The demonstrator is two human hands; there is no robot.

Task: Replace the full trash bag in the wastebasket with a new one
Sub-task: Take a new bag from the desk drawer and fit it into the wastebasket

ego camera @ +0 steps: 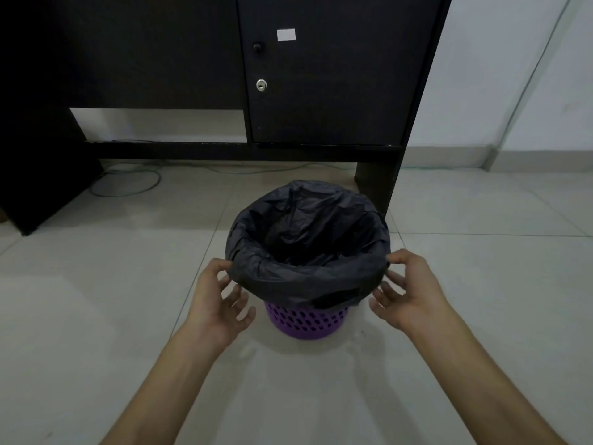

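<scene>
A pale tiled floor [96, 316] fills most of the view, with a white wall [513, 75] rising at the far right. A dark desk [144, 59] stands across the back, its cabinet door [327, 101] shut. The purple wastebasket [305, 319] stands upright on the floor in front of the desk, near the desk's right leg, its perforated wall showing only at the bottom. A black trash bag [305, 277] lines it: the mouth is open and folded outward over the rim, hanging down over most of the outside, while the inside looks dark and slack. The left hand [218, 303] is at the bag's near left edge, thumb tip touching the folded plastic and fingers spread loosely below it. The right hand [417, 290] mirrors it at the near right edge, thumb on the fold and fingers loosely curled beside the overhang. I cannot tell whether either hand actually pinches the plastic or only touches it. A thin cable [128, 187] loops on the floor under the desk. On the door sit a white label [286, 35], a dark knob [258, 47] and a silver lock [261, 85].
</scene>
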